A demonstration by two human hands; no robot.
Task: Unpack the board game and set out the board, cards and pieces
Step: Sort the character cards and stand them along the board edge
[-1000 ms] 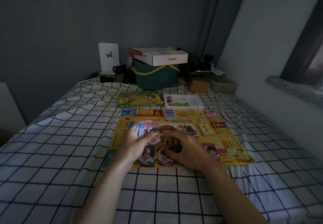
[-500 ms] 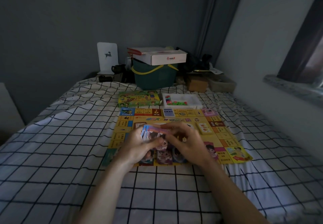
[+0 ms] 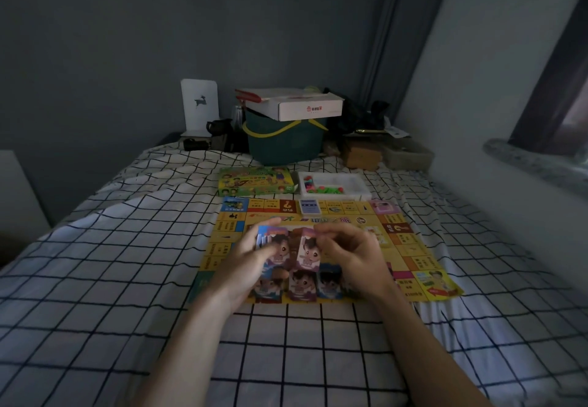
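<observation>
White sheet with a black grid covers the bed (image 3: 95,279), and everything sits on that. On the far left, past the bed's far edge, there's a white stand-up card with a little deer on it (image 3: 199,106), with some dark bits at its foot that I can't make out.

Moving right, the left hand (image 3: 245,266) is curled round a stack of character cards (image 3: 274,243), thumb across the front, held up over the middle of the board (image 3: 413,257). The yellow board itself lies flat, centred on the bed, its near edge running along a grid line. A few more character cards (image 3: 302,284) lie face up in a row at the board's near edge, right under the hands.

Just beyond the board's far-left corner is the green game box (image 3: 254,181), lying flat. Behind it, at the bed's far edge, a dark green bin (image 3: 283,142) has a white carton (image 3: 305,104) on top.

The right hand (image 3: 350,254) is close up to the left one, fingertips pinching a single card (image 3: 308,247) beside the stack. A small blue deck (image 3: 309,207) sits on the board's far edge. Beyond that, a white tray (image 3: 353,181) holds little coloured pieces (image 3: 321,188). Brown boxes (image 3: 362,154) sit toward the bed's far-right corner.
</observation>
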